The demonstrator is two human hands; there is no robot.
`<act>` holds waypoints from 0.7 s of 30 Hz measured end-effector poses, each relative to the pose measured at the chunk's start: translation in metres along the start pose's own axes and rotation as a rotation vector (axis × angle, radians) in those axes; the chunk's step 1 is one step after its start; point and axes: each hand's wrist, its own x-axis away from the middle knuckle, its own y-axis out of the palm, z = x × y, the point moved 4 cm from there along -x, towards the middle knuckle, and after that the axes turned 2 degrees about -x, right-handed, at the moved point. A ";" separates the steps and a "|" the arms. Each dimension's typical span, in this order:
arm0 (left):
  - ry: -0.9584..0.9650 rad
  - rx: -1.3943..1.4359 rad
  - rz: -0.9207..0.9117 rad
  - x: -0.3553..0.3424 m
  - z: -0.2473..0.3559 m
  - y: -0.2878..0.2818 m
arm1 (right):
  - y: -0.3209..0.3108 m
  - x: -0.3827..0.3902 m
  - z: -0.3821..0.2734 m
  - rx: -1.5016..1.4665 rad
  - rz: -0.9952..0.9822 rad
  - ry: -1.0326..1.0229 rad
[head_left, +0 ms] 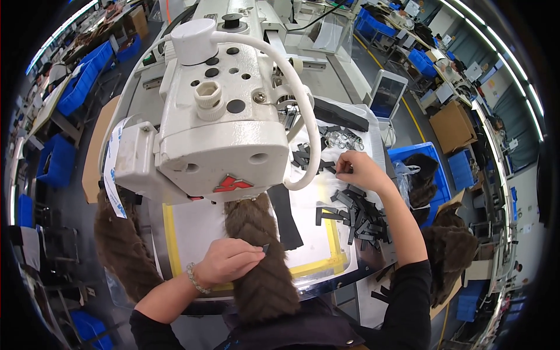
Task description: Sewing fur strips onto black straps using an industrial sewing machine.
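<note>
My left hand, a beaded bracelet at its wrist, is closed with thumb and fingers pinching a small dark strip piece. It rests on a long brown fur piece, whose far end lies under the head of a white sewing machine. A flat black strip lies along the right side of the fur. On the right, my right hand hovers by the loose short black strips with its fingertips pressed together. What they hold, if anything, cannot be made out. Several metal rings lie just beyond it.
Yellow tape borders the white work surface. Another brown fur piece hangs at the left. A blue bin with dark fur stands at the right, near more fur. A small screen stands behind the rings.
</note>
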 end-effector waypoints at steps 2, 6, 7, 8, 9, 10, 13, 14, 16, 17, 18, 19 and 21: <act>0.006 0.004 0.006 0.000 0.000 -0.001 | -0.001 0.002 -0.006 -0.058 0.048 0.002; 0.014 -0.011 0.014 -0.001 0.001 -0.003 | -0.004 0.020 -0.029 -0.054 0.373 0.056; 0.012 -0.020 0.036 -0.002 0.001 -0.004 | 0.002 0.027 -0.040 -0.060 0.370 0.028; 0.009 -0.027 0.057 -0.002 0.001 -0.005 | 0.012 0.036 -0.049 -0.176 0.401 0.070; 0.008 -0.020 0.053 -0.003 0.001 -0.005 | 0.023 0.046 -0.059 -0.289 0.438 0.086; 0.006 -0.030 0.059 -0.004 0.001 -0.007 | 0.039 0.053 -0.069 -0.428 0.356 0.134; 0.011 -0.059 0.062 -0.007 0.002 -0.011 | 0.081 0.062 -0.103 -0.695 0.125 0.049; 0.018 -0.087 0.066 -0.008 0.003 -0.012 | 0.090 0.063 -0.112 -0.714 0.063 0.029; 0.081 -0.094 0.071 -0.009 0.007 -0.016 | 0.102 0.064 -0.125 -0.745 -0.056 0.028; 0.145 -0.107 0.084 -0.010 0.010 -0.017 | 0.106 0.062 -0.129 -0.747 -0.056 0.030; 0.142 -0.106 0.081 -0.010 0.012 -0.019 | 0.109 0.061 -0.133 -0.797 -0.068 0.027; 0.201 -0.127 0.039 -0.010 0.017 -0.020 | 0.111 0.060 -0.137 -0.847 -0.080 0.023; 0.249 -0.160 -0.005 -0.010 0.022 -0.022 | 0.112 0.061 -0.142 -0.852 -0.120 0.001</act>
